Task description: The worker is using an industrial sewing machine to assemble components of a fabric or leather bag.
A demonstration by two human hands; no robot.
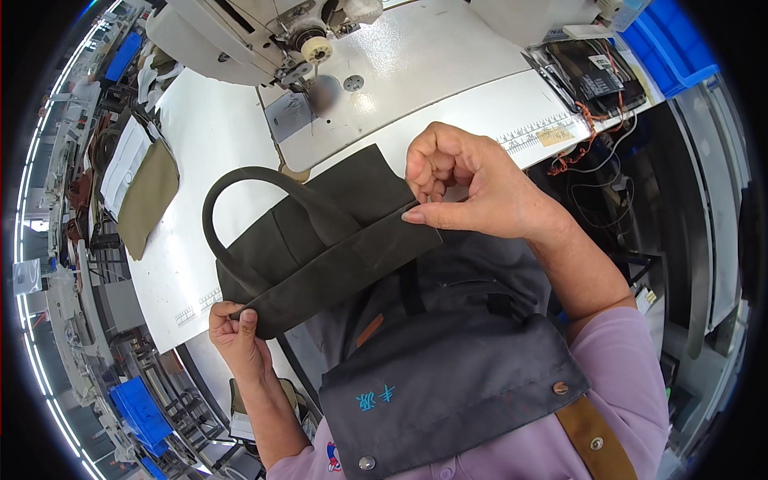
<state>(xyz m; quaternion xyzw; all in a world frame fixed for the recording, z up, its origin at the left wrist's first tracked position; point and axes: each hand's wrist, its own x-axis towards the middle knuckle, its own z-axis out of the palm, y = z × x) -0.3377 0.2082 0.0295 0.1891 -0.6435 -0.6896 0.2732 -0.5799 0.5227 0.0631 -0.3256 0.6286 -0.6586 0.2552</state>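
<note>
A dark olive bag panel (352, 254) with a rounded carry handle (240, 172) is stretched between my two hands at the front edge of the sewing table. My left hand (240, 332) pinches its lower left corner, thumb on top. At the other end, my right hand (468, 184) grips the upper right corner between thumb and curled fingers. A long folded edge runs across the panel from one hand to the other. Just beyond it stands a sewing machine (216, 40), its needle area apart from the panel.
The white table (184, 128) carries printed rulers along its front. Olive fabric pieces (148, 196) lie at the far left. A tray of tools and cords (588, 76) sits at the right, beside a blue bin (668, 44). A dark apron (448, 384) covers my lap.
</note>
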